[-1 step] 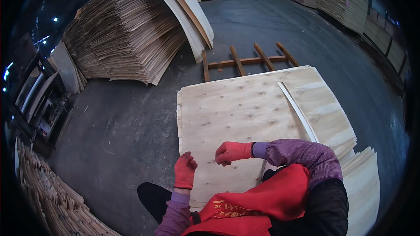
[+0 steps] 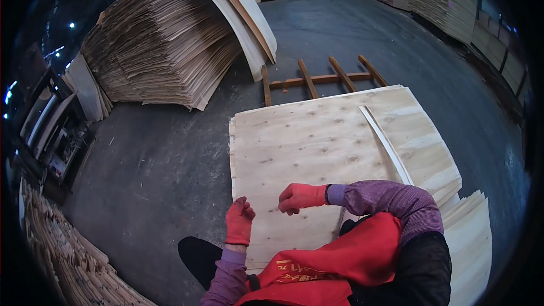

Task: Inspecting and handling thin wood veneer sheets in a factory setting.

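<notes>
Both hands wear red gloves and hover over the near left part of a pale wood veneer stack (image 2: 306,136) marked with small knots. My left hand (image 2: 239,221) is closed at the stack's left edge, fingers curled in. Just to its right, my right hand (image 2: 303,198) is bent inward in a pinch. If either one grips something, it is too small or hidden to make out. A narrow pale veneer strip (image 2: 388,146) lies slantwise on the top sheet, beyond my right forearm.
Brown wooden bars (image 2: 317,79) jut out past the stack's far edge. A tall leaning pile of veneer sheets (image 2: 164,39) stands at the far left. More sheets (image 2: 73,249) lie at the lower left, and others (image 2: 470,238) at the right. A dark rack (image 2: 56,130) is at the left.
</notes>
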Action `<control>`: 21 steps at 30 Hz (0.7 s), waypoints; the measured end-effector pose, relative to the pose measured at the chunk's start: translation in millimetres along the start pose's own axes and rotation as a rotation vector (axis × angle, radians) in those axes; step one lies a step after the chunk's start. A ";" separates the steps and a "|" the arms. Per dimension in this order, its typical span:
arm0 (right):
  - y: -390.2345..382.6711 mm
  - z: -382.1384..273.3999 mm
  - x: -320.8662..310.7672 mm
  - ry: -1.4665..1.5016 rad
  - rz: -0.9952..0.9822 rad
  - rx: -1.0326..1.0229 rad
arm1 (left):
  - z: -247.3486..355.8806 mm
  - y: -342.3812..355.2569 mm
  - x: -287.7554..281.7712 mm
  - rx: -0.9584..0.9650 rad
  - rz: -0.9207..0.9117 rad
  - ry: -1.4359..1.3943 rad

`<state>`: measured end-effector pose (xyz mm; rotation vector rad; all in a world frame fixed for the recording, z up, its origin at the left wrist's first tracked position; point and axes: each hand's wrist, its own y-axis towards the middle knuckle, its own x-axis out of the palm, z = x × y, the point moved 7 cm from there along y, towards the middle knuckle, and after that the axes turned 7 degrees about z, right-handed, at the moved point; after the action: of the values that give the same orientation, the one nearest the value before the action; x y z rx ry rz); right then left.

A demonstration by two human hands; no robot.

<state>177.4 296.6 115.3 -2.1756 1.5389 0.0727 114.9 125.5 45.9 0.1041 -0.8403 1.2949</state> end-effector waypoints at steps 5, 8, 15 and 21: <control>4.5 0.9 1.1 0.070 0.021 -0.002 | -8.2 -15.0 21.9 0.098 -0.084 0.173; 7.5 1.9 4.6 0.086 -0.019 0.005 | -22.0 -25.3 47.8 0.104 -0.297 0.292; 10.2 8.1 7.5 0.059 -0.045 0.008 | -27.4 -24.2 46.8 0.134 -0.257 0.323; 10.8 8.1 8.1 0.050 -0.027 -0.001 | -30.2 -19.3 37.0 0.133 -0.184 0.280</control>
<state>172.4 290.0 101.9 -2.2142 1.5364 0.0113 147.6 164.5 53.9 0.1004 -0.4935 1.1584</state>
